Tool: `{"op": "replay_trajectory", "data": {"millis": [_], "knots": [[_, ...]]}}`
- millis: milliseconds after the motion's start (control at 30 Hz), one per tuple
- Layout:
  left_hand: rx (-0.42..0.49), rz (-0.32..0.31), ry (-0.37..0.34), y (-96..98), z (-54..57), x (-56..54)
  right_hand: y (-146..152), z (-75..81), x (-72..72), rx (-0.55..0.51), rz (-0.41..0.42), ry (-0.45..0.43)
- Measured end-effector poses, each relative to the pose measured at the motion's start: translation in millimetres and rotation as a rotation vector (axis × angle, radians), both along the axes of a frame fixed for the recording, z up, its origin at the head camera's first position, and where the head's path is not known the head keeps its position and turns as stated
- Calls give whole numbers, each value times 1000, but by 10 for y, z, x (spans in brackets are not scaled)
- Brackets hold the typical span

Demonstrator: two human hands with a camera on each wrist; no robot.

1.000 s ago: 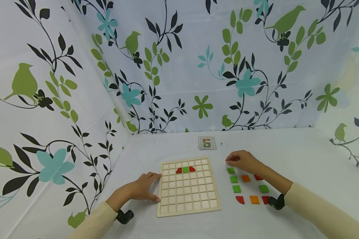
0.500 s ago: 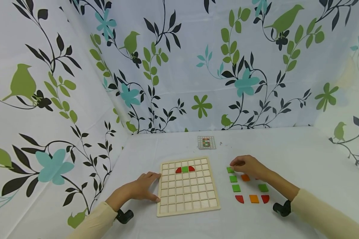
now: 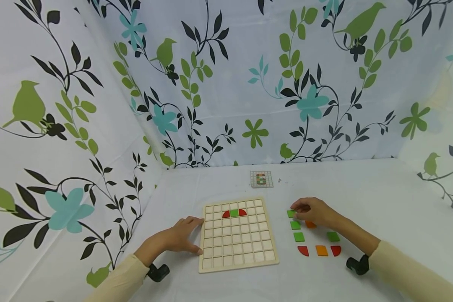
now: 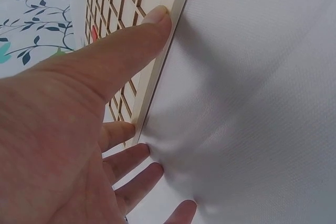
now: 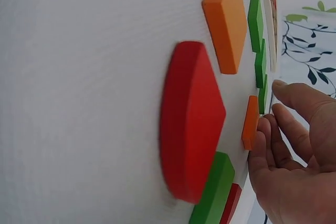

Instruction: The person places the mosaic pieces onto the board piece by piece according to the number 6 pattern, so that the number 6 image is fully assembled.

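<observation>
A wooden grid board (image 3: 238, 247) lies on the white table; two red quarter-round tiles (image 3: 243, 212) flank a green square tile (image 3: 234, 213) in one of its upper rows. My left hand (image 3: 182, 236) rests at the board's left edge, its thumb on the rim and its other fingers spread along the side in the left wrist view. Over the loose tiles, my right hand (image 3: 314, 211) is beside the topmost green tile (image 3: 291, 214). In the right wrist view its thumb and forefinger are apart, with no tile visible between them; contact with that tile is unclear.
Several other tiles lie right of the board: green squares (image 3: 299, 237), orange squares (image 3: 321, 251) and red quarter-rounds (image 3: 336, 251). The right hand partly covers an orange one (image 3: 310, 224). A small pattern card (image 3: 261, 179) lies behind the board. Patterned cloth (image 3: 219, 84) hangs behind.
My right hand has come slightly down and to the right from above the top green tile, and now lies beside it. My left hand and the board have stayed put.
</observation>
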State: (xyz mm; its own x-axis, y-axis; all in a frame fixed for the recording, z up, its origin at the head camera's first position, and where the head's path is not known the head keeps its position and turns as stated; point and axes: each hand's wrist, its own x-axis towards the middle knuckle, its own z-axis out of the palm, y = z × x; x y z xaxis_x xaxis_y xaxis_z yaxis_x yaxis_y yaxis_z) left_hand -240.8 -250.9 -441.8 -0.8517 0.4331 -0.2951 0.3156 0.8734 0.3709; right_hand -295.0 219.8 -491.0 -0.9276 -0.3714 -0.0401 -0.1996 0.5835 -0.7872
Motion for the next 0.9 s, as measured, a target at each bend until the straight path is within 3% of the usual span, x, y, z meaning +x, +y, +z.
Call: {"op": "replay_trajectory", "data": {"millis": [333, 900], "knots": [[-14, 0, 11, 7, -2, -2, -19, -71, -31, 69, 6, 90], [-29, 4, 10, 21, -6, 8, -25, -63, -26, 98, 34, 106]]}}
